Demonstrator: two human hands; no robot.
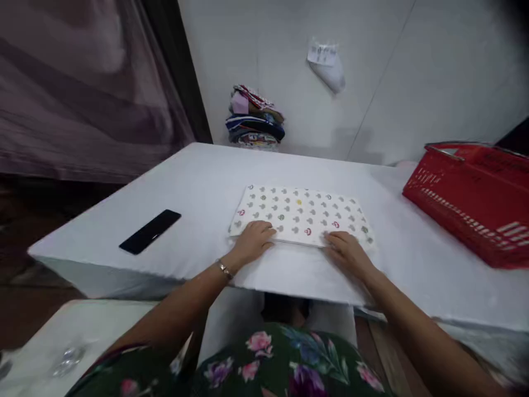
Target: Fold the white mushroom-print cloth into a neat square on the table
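Note:
A folded white cloth (285,212) with small grey, red and yellow mushroom-like prints lies flat on the white-covered table (198,182). My left hand (253,241) rests on its front left edge, fingers stretched over the fabric and thumb apart. At the front right part of the same edge, my right hand (347,255) touches the cloth with its fingertips, fingers extended and pointing left. Both hands are open and lie on the cloth rather than lifting it. A bracelet (224,268) circles my left wrist.
A black phone (150,231) lies to the left on the table. On the right stands a red plastic basket (467,198). Folded clothes (255,118) are piled beyond the far edge, by the wall. A white stool-like surface (103,325) is at lower left.

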